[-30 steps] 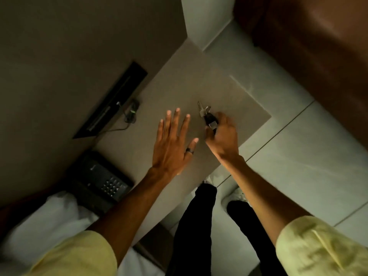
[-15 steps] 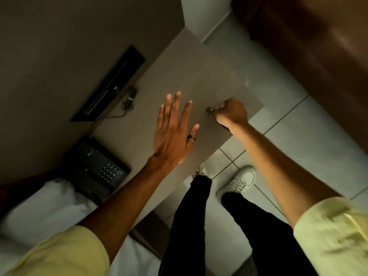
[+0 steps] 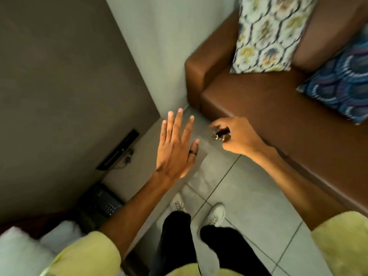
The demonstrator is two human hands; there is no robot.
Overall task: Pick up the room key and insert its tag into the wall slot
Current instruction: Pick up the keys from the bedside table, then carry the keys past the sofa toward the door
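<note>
My right hand (image 3: 238, 137) is raised in the air in front of the brown sofa, its fingers curled around the room key (image 3: 219, 134). Only a metal ring and a dark bit of the tag show between the fingers. My left hand (image 3: 176, 147) hovers flat with fingers spread over the bedside table (image 3: 143, 154), holding nothing; a dark ring sits on its thumb. No wall slot for the tag is visible in this view.
A brown sofa (image 3: 258, 100) with two patterned cushions fills the upper right. A black telephone (image 3: 103, 202) sits on the table's near end, and a dark recessed panel (image 3: 119, 150) with a cable is in the wall. My legs and white shoes stand on grey floor tiles.
My right hand lifted the key off the table and swung up toward the right. The view rose and turned right, bringing the sofa in. The left hand stays spread.
</note>
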